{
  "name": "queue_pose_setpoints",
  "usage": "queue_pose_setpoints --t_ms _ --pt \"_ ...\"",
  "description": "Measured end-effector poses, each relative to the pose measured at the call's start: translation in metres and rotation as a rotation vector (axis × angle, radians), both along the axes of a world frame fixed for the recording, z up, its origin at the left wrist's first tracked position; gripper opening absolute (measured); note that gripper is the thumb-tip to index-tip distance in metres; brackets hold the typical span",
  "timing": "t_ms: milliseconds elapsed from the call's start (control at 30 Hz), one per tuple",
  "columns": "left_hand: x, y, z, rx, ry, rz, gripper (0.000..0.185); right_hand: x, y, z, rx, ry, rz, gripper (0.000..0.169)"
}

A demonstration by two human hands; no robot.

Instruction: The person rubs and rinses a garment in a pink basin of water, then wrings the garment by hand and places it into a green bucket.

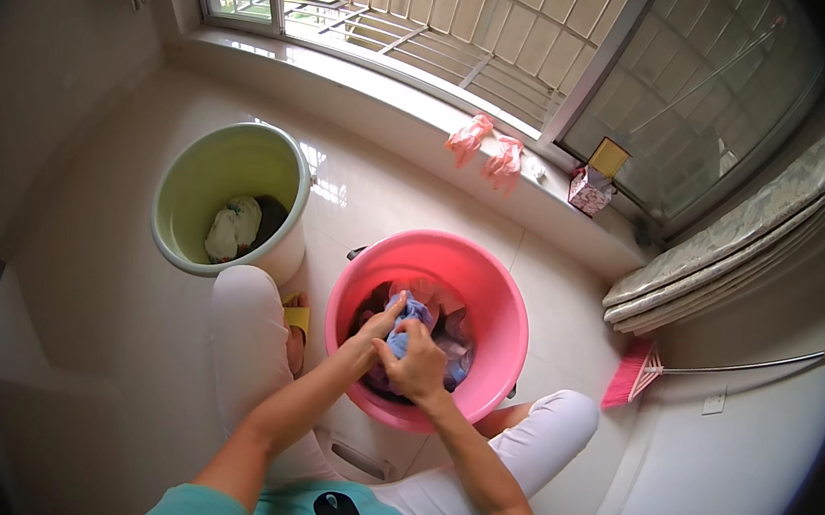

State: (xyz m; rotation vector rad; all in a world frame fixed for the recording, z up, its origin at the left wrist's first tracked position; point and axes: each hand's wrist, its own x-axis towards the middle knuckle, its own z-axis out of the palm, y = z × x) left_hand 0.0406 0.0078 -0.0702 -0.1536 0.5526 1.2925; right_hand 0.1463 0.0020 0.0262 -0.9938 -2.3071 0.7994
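Between my two hands is a bunched blue cloth [406,320], held over a pink plastic bucket [516,310]. My left hand [379,328] grips it from the left side, the fingers pointing away from me. From the right, my right hand [417,363] closes on its near end with bent fingers. Below, wet clothes [457,349] in dark, purple and pale tones lie in the bucket, partly hidden by my hands. What kind of garment the blue cloth is, I cannot tell.
To the left stands a pale green bucket [190,181] holding a white cloth [233,229] and a dark one. Pink plastic bags [503,163] and a patterned box [590,191] sit on the window ledge. A pink broom [632,375] leans at right, near a curtain [731,238].
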Motion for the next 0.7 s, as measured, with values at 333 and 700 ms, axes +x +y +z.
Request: queue_pose_setpoints --t_ms 333,700 --pt "0.034 -0.001 0.023 -0.141 0.194 0.165 0.018 0.004 0.036 -0.034 0.061 0.067 -0.101 0.028" --pt "0.033 -0.002 0.028 -0.142 0.326 0.067 0.015 0.014 0.04 -0.033 0.186 -0.019 -0.166 0.027"
